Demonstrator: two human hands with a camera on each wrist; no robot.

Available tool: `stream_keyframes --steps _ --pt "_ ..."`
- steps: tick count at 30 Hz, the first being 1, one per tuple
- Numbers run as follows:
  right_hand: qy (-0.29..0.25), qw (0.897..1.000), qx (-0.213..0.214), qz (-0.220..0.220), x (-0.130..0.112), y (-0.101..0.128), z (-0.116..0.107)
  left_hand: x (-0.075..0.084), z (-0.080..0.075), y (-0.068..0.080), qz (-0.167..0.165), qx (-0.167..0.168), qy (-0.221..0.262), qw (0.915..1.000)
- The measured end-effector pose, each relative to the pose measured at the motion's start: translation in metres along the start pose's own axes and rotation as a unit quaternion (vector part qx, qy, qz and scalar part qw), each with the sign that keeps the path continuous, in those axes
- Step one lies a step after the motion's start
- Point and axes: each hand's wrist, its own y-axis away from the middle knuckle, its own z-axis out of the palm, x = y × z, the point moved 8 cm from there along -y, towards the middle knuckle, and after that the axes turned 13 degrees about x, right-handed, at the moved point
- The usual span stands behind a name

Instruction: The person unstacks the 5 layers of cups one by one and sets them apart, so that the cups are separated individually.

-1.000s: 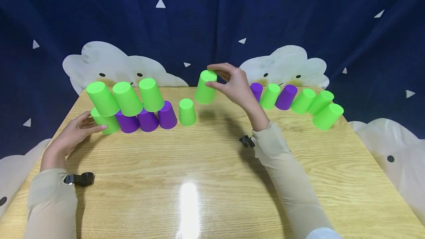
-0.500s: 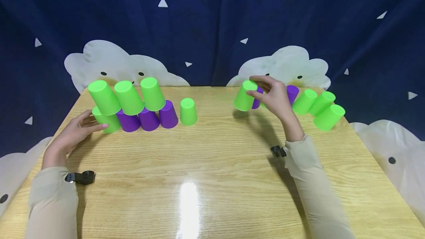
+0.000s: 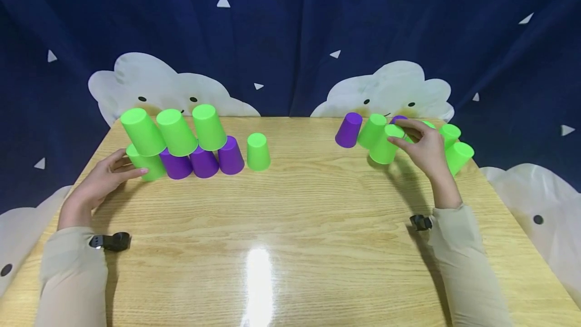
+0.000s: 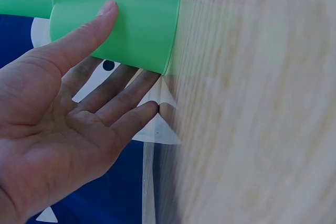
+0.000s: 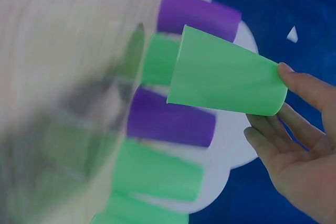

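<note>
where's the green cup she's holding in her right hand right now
In the head view, the green cup is held by the right hand at the table's far right, just before the cup row.

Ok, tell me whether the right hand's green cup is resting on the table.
No, the green cup is pinched by the right hand, lifted above the table.

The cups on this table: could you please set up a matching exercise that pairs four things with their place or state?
Things:
1. left hand
2. right hand
3. lone green cup
4. leftmost purple cup on the right side

Places or states:
A. stands by itself at the right end of the left row
B. holds a green cup by its top, off the table
C. thumb and fingers rest against the bottom left green cup
D. stands at the left end of the right group

Pairs: 1-C, 2-B, 3-A, 4-D
</note>
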Motion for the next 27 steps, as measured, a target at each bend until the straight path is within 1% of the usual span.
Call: stream_keyframes --steps 7,11,18,23,27 --pt "0.077 0.997 0.015 0.023 0.031 0.005 -0.031 0.0 0.0 -0.002 -0.004 0.004 0.001 1.0" --pt "0.1 0.994 0.023 0.026 0.043 0.006 -0.043 0.0 -0.001 -0.001 -0.003 0.005 -0.002 1.0" --pt "0.139 0.989 0.046 0.007 0.054 0.007 -0.054 -0.001 -0.001 0.0 0.001 0.0 -0.019 0.9998" --pt "0.151 0.987 0.06 -0.004 0.058 0.006 -0.058 -0.001 -0.001 -0.001 -0.001 -0.003 -0.01 0.9999" --pt "0.162 0.985 0.065 -0.003 0.061 0.006 -0.06 -0.001 -0.001 0.0 -0.002 -0.003 -0.013 0.9999"
